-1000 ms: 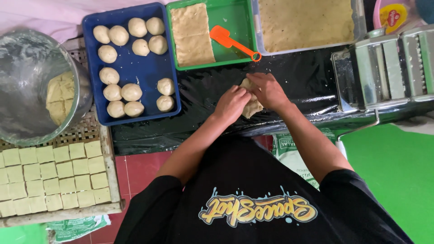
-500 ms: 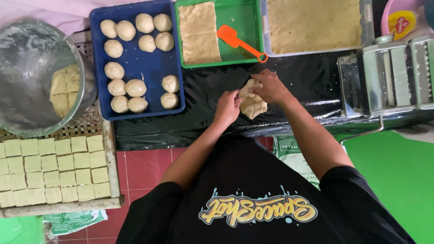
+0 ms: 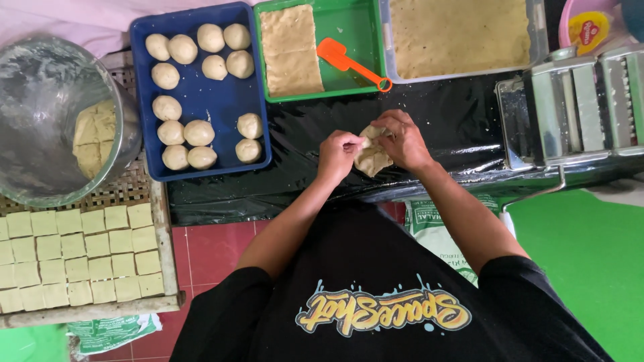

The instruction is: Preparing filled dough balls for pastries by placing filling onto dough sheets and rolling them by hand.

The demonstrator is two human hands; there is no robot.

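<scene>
Both hands meet over the black plastic sheet point(image 3: 315, 174): the left hand point(image 3: 337, 153) pinches one edge of a ragged piece of dough point(image 3: 373, 158) with fingers nearly closed, and the right hand point(image 3: 402, 139) curls over its far side, fingers bent around it. The dough sits between them, just above the sheet and close to the person's body.

Taking the sheet as the landmark: on its right end stands a metal roller machine point(image 3: 577, 107). Beyond its far edge lie a clear tray of flattened dough point(image 3: 463, 37), a green tray point(image 3: 355, 47) holding a dough slab and an orange scraper point(image 3: 345, 62), and a blue tray point(image 3: 201, 94) of dough balls point(image 3: 199, 133). Off its left end sits a large metal bowl point(image 3: 40, 114) with cut dough, and nearer the body a woven rack of dough squares point(image 3: 74, 251).

Pulled too hard between the pinching fingers, the thin, uneven dough could tear; it looks soft enough to stick to the plastic if pressed down.

A white sack with green print point(image 3: 436, 228) hangs below the sheet's near edge. A green printed wrapper point(image 3: 111, 332) lies under the rack. A round yellow-and-red label on a pink lid point(image 3: 589, 28) sits beyond the machine.
</scene>
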